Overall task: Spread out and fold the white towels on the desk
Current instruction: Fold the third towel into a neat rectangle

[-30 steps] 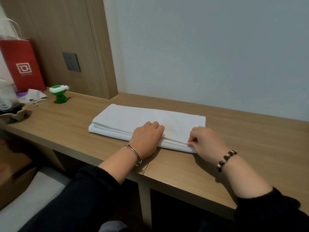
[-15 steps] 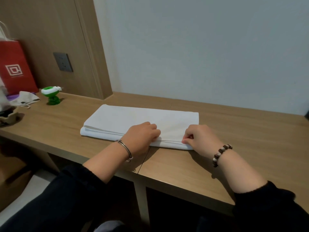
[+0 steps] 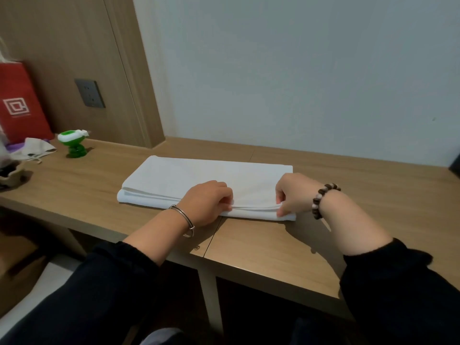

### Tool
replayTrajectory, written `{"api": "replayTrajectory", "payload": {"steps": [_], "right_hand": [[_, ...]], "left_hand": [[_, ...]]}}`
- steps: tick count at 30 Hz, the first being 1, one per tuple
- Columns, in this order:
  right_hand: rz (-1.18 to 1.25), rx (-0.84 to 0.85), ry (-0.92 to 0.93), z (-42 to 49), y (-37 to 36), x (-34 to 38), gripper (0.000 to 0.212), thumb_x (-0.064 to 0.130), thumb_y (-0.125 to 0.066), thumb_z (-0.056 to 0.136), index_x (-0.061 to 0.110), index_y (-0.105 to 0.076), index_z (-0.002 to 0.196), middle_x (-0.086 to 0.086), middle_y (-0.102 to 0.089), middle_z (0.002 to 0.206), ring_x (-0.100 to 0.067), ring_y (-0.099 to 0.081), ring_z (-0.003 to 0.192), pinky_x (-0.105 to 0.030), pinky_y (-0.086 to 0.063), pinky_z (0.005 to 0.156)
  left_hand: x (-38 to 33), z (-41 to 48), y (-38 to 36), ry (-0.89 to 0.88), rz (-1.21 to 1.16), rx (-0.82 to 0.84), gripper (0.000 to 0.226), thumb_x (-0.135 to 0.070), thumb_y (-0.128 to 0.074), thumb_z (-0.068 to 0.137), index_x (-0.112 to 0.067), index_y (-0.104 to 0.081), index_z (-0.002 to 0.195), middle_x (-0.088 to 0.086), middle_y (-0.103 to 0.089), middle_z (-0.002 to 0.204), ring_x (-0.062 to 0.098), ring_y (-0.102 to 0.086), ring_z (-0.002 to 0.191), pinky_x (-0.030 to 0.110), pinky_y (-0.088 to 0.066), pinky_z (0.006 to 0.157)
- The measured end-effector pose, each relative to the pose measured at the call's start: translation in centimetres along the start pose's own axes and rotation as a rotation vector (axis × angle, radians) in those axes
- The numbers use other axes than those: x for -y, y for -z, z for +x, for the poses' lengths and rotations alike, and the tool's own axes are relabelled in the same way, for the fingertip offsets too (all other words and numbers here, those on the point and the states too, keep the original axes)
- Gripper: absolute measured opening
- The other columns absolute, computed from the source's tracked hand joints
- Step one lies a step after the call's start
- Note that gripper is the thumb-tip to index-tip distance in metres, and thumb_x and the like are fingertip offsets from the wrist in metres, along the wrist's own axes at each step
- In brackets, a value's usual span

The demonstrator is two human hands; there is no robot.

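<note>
Towel [image 3: 199, 178] lying centre of frame on desk [image 3: 373, 195], already sitting as long flat strip with a few layers stacked. Left hand [image 3: 206, 205] curling fingers onto near edge around the middle, pinching top layer. Right hand [image 3: 291, 195] pinching same edge by near right corner, fabric pulling taut between them. Guessing lengthwise folds done and crosswise fold remaining, or layers getting peeled open, honestly can't tell. Only one towel showing, though task says towels. Red bag [image 3: 20, 105] and green toy [image 3: 73, 143] sitting upper left, not involved.
</note>
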State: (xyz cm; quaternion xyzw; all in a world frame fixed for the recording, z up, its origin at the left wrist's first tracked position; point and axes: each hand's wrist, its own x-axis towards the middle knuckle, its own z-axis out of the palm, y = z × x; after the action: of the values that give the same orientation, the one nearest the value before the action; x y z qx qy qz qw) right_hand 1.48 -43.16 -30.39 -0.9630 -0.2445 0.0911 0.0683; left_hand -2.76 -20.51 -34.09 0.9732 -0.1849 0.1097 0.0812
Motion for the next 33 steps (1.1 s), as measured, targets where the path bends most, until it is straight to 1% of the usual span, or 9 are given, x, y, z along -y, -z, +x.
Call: {"api": "replayTrajectory", "payload": {"steps": [5, 7, 10, 13, 21, 24, 29, 31, 33], "right_hand": [[-0.183, -0.079, 0.048, 0.2, 0.5, 0.6, 0.010, 0.017, -0.065, 0.083, 0.007, -0.066, 0.086, -0.004, -0.066, 0.087, -0.020, -0.061, 0.077, -0.021, -0.043, 0.056], [-0.312, -0.351, 0.181, -0.3, 0.5, 0.7, 0.004, 0.008, -0.060, 0.082, 0.009, -0.062, 0.079, -0.004, -0.062, 0.082, -0.019, -0.054, 0.072, -0.026, -0.043, 0.059], [-0.336, -0.687, 0.422, -1.4, -0.7, 0.0, 0.021, -0.008, -0.071, 0.063, 0.008, -0.058, 0.062, -0.006, -0.056, 0.065, -0.023, -0.051, 0.059, -0.031, -0.043, 0.051], [-0.272, -0.630, 0.420, -2.2, -3.1, -0.7, 0.028, -0.007, -0.080, 0.059, 0.009, -0.057, 0.061, -0.005, -0.056, 0.061, -0.020, -0.051, 0.054, -0.030, -0.045, 0.043], [-0.218, -0.529, 0.270, -1.6, -4.2, -1.3, 0.013, 0.009, -0.059, 0.089, 0.017, -0.054, 0.080, 0.000, -0.054, 0.081, -0.011, -0.038, 0.070, -0.021, -0.029, 0.061], [-0.194, -0.419, 0.254, -1.8, -3.9, -1.7, 0.015, 0.014, -0.050, 0.095, 0.024, -0.047, 0.083, 0.007, -0.045, 0.086, -0.010, -0.039, 0.077, -0.018, -0.030, 0.066], [-0.129, -0.317, 0.235, -2.4, -3.7, -1.8, 0.021, 0.032, -0.046, 0.097, 0.019, -0.061, 0.089, 0.007, -0.051, 0.088, -0.009, -0.046, 0.080, -0.020, -0.036, 0.069], [-0.128, -0.325, 0.228, -2.3, -3.6, -1.7, 0.026, 0.032, -0.045, 0.097, 0.016, -0.064, 0.089, 0.007, -0.051, 0.086, -0.009, -0.046, 0.078, -0.022, -0.038, 0.070], [-0.119, -0.330, 0.209, -2.3, -3.5, -1.5, 0.029, 0.033, -0.045, 0.097, 0.015, -0.065, 0.087, 0.006, -0.054, 0.083, -0.010, -0.048, 0.077, -0.025, -0.043, 0.072]], "left_hand": [[0.3, 0.0, 0.1, -0.013, -0.027, 0.020, 0.006, -0.025, -0.059, 0.090, -0.018, -0.061, 0.091, -0.008, -0.054, 0.090, 0.012, -0.046, 0.087, 0.026, -0.039, 0.073], [0.4, 0.1, 0.1, -0.026, -0.025, 0.027, 0.004, -0.023, -0.059, 0.090, -0.019, -0.060, 0.090, -0.009, -0.053, 0.089, 0.010, -0.044, 0.085, 0.025, -0.037, 0.072], [0.6, 0.0, 0.0, -0.040, -0.025, 0.013, 0.003, -0.020, -0.058, 0.090, -0.019, -0.059, 0.087, -0.010, -0.050, 0.086, 0.010, -0.043, 0.083, 0.024, -0.036, 0.071], [0.6, -0.1, -0.2, -0.064, -0.018, -0.027, 0.005, -0.018, -0.056, 0.090, -0.018, -0.059, 0.087, -0.006, -0.055, 0.089, 0.012, -0.045, 0.084, 0.023, -0.034, 0.069], [-0.7, -1.2, 0.1, -0.250, 0.162, -0.190, 0.018, 0.005, -0.069, 0.070, -0.009, -0.057, 0.068, 0.007, -0.056, 0.069, 0.027, -0.053, 0.061, 0.030, -0.041, 0.045], [-0.8, -1.4, 0.0, -0.208, 0.085, -0.165, 0.017, -0.008, -0.060, 0.085, -0.009, -0.055, 0.069, 0.005, -0.055, 0.072, 0.025, -0.052, 0.068, 0.031, -0.040, 0.053], [-0.4, 0.4, 0.0, 0.055, -0.072, -0.094, 0.036, -0.031, -0.050, 0.095, -0.008, -0.058, 0.068, -0.001, -0.054, 0.073, 0.020, -0.052, 0.073, 0.031, -0.037, 0.063], [-0.9, 1.8, -0.3, 0.138, -0.056, -0.128, 0.032, -0.033, -0.049, 0.095, -0.009, -0.065, 0.080, 0.002, -0.058, 0.089, 0.021, -0.053, 0.090, 0.030, -0.039, 0.072], [-1.6, 3.0, -1.1, 0.160, -0.026, -0.134, 0.029, -0.036, -0.047, 0.095, -0.015, -0.062, 0.109, 0.003, -0.054, 0.119, 0.022, -0.045, 0.113, 0.031, -0.039, 0.089]]}}
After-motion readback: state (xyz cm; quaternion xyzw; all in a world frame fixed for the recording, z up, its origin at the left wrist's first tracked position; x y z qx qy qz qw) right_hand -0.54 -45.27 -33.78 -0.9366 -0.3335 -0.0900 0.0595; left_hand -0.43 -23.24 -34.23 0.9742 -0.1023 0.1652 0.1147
